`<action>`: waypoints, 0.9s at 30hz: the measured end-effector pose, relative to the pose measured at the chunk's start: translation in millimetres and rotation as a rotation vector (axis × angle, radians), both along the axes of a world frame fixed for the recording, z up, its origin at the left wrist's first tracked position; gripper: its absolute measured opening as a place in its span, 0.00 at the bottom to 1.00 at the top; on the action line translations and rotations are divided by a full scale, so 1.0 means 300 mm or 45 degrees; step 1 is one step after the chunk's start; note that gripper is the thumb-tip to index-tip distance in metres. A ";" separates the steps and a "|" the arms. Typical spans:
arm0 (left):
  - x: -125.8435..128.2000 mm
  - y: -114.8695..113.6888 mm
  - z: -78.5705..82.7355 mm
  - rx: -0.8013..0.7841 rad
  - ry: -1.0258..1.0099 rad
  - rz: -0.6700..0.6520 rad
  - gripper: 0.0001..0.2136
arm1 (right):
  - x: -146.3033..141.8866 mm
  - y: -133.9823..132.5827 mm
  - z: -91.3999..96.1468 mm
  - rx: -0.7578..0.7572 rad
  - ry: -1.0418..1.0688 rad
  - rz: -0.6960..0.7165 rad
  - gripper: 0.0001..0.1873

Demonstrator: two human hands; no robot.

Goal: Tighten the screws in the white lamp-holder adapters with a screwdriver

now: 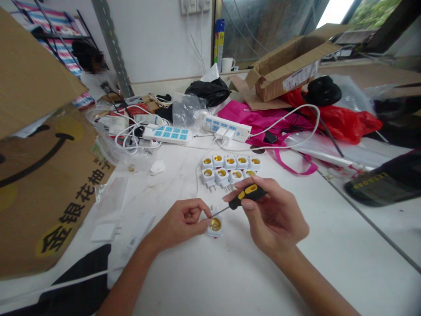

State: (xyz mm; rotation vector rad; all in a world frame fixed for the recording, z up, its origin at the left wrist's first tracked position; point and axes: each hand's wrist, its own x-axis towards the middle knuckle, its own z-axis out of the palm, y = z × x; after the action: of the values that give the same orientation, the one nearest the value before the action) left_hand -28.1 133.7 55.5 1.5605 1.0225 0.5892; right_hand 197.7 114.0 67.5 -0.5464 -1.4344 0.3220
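My left hand (184, 219) pinches a small white lamp socket (215, 225) with a brass-coloured inside, holding it just above the white table (230, 272). My right hand (274, 215) grips a screwdriver (245, 195) with a black and yellow handle. Its thin metal tip points left and down at the top edge of the socket. Just beyond my hands, several more white sockets (230, 169) with brass insides sit in two rows.
Two white power strips (167, 134) (226, 126) with cables lie further back. A big printed cardboard box (42, 175) fills the left. An open carton (289, 66), pink (259, 118) and red bags (342, 118) crowd the back right. A dark device (384, 184) lies right. Another person sits far back left.
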 end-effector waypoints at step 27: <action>0.006 0.008 -0.027 0.055 0.049 0.033 0.15 | -0.003 0.002 -0.040 0.036 -0.452 0.043 0.32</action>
State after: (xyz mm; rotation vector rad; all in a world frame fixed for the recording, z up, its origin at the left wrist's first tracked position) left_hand -26.3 136.1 47.3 1.6041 1.0663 0.6048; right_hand 196.8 114.6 55.4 -0.5764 -1.7900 0.2385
